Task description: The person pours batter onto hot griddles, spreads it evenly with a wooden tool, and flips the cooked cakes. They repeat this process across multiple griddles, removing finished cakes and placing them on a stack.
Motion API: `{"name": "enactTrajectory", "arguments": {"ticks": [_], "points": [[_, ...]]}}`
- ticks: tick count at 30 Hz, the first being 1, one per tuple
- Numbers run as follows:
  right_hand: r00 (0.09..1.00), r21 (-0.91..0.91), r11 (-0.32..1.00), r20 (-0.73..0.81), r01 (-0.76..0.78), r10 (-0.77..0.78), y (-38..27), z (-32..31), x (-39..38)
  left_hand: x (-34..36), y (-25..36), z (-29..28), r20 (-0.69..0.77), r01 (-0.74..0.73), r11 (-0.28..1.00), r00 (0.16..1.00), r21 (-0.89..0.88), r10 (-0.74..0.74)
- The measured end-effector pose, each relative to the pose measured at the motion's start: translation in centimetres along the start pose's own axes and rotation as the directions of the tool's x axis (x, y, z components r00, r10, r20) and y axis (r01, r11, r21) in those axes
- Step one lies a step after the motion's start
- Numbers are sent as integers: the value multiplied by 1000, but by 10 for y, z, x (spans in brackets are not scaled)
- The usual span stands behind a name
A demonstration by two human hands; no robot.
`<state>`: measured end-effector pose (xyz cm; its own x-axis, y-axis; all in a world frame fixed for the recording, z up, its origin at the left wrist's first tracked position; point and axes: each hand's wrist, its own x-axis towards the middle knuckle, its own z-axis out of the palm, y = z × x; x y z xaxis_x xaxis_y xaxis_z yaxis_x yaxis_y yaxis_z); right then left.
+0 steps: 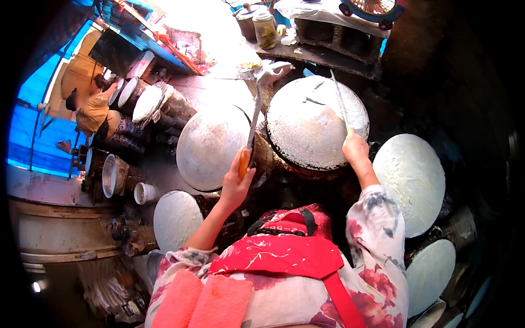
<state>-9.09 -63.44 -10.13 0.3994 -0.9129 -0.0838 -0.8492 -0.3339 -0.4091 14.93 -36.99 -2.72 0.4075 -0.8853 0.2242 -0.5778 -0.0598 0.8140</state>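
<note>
My left hand (236, 183) is closed around the wooden handle (243, 164) of a long metal tool (255, 117), which points away from me. Its far end meets a whitish, crumpled-looking lump (273, 71); I cannot tell whether the two are joined. My right hand (356, 148) grips a long, narrow flat blade (339, 98) by its pale handle, over the right edge of a large round griddle (311, 123) with a cracked white surface. Dark slits or scraps mark that griddle's far part. Below the left tool lies a second round griddle (210, 147), whitish with brown patches.
More white round discs stand at the right (410, 183), lower right (432, 276) and lower left (178, 221). A glass jar (265, 30) and a lidded pot sit on a back ledge, beside a fan (374, 8). Another person (98, 112) is at the far left near several drums.
</note>
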Motion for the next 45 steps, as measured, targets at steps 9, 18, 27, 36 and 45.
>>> {"name": "enactTrajectory", "arguments": {"ticks": [9, 18, 27, 36, 45], "points": [[971, -131, 962, 55, 239, -233, -10, -10, -18, -8, 20, 0, 127, 412, 778, 907, -474, -402], [869, -137, 865, 195, 482, -454, 9, -13, -31, -31, 21, -18, 177, 596, 638, 783, -487, -596], [810, -38, 826, 229, 562, -541, 2, -19, 12, -36, 30, -21, 209, 664, 555, 715, -502, -667], [846, -28, 851, 127, 525, -517, 27, -31, 60, -50, 34, -23, 211, 684, 504, 680, -528, -702], [715, 47, 751, 275, 658, -643, 63, -68, -19, -64, 35, -24, 220, 695, 467, 657, -547, -721]]}}
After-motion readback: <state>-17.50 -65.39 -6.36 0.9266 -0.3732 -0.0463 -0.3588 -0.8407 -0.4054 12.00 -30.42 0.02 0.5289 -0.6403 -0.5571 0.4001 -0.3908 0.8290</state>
